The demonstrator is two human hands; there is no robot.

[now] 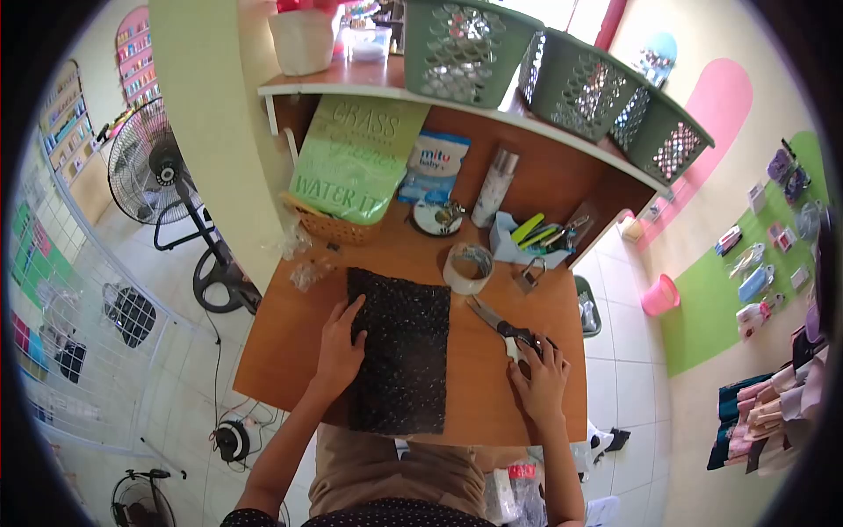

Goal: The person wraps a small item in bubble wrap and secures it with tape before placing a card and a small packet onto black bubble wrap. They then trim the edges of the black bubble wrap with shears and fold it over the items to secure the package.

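1. Lying flat on the desk, the black sheet takes up the middle, directly in front of the person; its near end lies at the desk's near edge, presumably for easy reach by both hands.
2. Left hand: fingers loosely spread, laid on the sheet's left border, grasping nothing visible. The flat contact appears meant to keep the sheet from sliding.
3. Right hand: fingers bent over the handles of the scissors, right of the sheet. Whether the grip is firm or merely resting, cannot tell.
4. Handles toward the right hand would suit a direct pick-up from that side.
5. Orientation: the sheet's long axis runs away from the person, nearly straight; its short ends face the person and the tape side. The scissors lie aslant, tips pointing away and leftward, just beside the sheet.
6. Tape and padlock stand beyond the scissors, presumably set back to leave working room.
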